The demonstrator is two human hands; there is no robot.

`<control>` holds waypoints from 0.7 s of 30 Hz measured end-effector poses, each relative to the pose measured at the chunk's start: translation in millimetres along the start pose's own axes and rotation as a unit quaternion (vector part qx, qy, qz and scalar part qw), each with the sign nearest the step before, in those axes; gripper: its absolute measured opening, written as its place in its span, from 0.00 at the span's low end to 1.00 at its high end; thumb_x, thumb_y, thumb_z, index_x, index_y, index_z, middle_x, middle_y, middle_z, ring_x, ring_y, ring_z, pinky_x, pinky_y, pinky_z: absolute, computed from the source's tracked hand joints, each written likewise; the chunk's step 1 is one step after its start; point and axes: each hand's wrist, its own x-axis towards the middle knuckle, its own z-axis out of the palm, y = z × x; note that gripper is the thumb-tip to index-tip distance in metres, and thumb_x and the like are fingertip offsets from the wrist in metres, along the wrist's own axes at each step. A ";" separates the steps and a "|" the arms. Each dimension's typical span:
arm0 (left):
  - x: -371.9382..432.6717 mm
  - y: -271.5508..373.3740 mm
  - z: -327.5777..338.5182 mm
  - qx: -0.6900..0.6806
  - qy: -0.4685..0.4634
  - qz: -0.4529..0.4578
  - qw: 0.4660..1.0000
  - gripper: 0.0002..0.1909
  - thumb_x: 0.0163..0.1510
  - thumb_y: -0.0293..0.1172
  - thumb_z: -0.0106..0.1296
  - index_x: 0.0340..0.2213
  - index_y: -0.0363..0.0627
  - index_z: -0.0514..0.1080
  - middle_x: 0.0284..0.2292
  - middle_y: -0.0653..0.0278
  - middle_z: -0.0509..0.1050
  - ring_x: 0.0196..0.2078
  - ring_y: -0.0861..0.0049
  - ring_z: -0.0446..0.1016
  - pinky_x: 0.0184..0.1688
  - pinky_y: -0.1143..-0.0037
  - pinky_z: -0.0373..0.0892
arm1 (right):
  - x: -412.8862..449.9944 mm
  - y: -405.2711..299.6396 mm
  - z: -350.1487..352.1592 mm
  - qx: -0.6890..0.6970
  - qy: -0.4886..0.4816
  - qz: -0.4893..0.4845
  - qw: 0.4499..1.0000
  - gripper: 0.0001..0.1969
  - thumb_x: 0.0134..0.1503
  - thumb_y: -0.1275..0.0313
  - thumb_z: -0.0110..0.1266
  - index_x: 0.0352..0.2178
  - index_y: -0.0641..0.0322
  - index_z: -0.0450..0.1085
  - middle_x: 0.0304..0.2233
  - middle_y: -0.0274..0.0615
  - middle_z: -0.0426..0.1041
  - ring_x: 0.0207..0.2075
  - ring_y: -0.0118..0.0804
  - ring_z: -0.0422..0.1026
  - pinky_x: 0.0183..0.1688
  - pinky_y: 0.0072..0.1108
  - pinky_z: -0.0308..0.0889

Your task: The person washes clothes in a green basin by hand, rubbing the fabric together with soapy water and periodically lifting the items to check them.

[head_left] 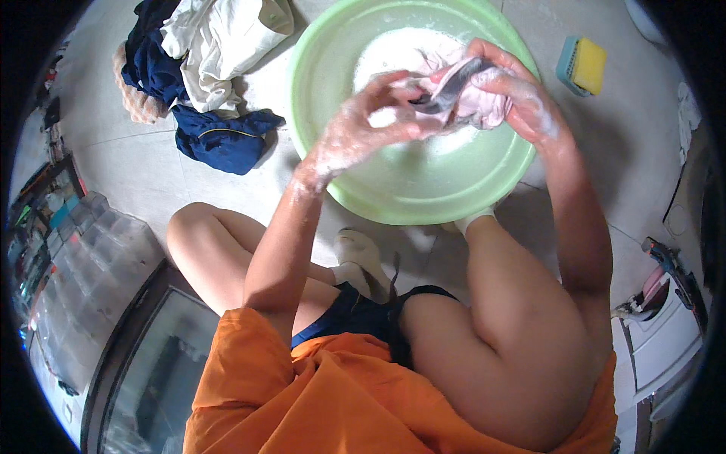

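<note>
Both of my hands are over a light green plastic basin (363,198) on the floor, and they grip a wet pink cloth garment (482,108) with dark grey parts. My left hand (368,119), coated in suds, pinches the garment's left side between thumb and fingers. On the right side, my right hand (522,96) holds a bunched part, with foam on its thumb and wrist. White suds (391,48) float on the water behind the garment. Some of the garment lies behind my fingers, so its full shape is hidden.
On the floor left of the basin lie a cream garment (227,45), dark blue clothes (224,142) and a peach textured cloth (139,93). A yellow sponge (590,65) rests against a blue-green holder at the right. Clear plastic drawers (96,284) stand at the far left.
</note>
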 end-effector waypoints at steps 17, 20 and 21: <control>27.8 -62.4 27.5 -0.100 0.190 0.002 0.977 0.17 0.53 0.36 0.40 0.43 0.41 0.59 0.36 0.62 0.67 0.37 0.74 0.68 0.44 0.74 0.64 | 35.5 50.1 96.6 -0.521 0.117 -0.332 0.778 0.10 0.36 0.70 0.57 0.23 0.62 0.67 0.26 0.46 0.71 0.30 0.44 0.71 0.44 0.28 0.61; 21.5 -42.5 69.4 -0.413 0.260 -0.148 0.860 0.19 0.53 0.38 0.40 0.44 0.40 0.58 0.39 0.61 0.66 0.41 0.73 0.67 0.43 0.75 0.64 | 38.6 25.7 59.6 -0.485 0.224 -0.057 0.843 0.09 0.36 0.70 0.56 0.22 0.61 0.67 0.22 0.45 0.70 0.26 0.44 0.71 0.39 0.30 0.63; 21.0 -53.7 58.0 -0.417 0.251 -0.137 0.863 0.20 0.53 0.39 0.41 0.45 0.40 0.57 0.40 0.61 0.65 0.42 0.73 0.66 0.44 0.74 0.64 | 41.6 24.5 69.3 -0.452 0.219 -0.056 0.863 0.08 0.37 0.71 0.55 0.22 0.61 0.67 0.22 0.45 0.70 0.26 0.43 0.71 0.36 0.30 0.64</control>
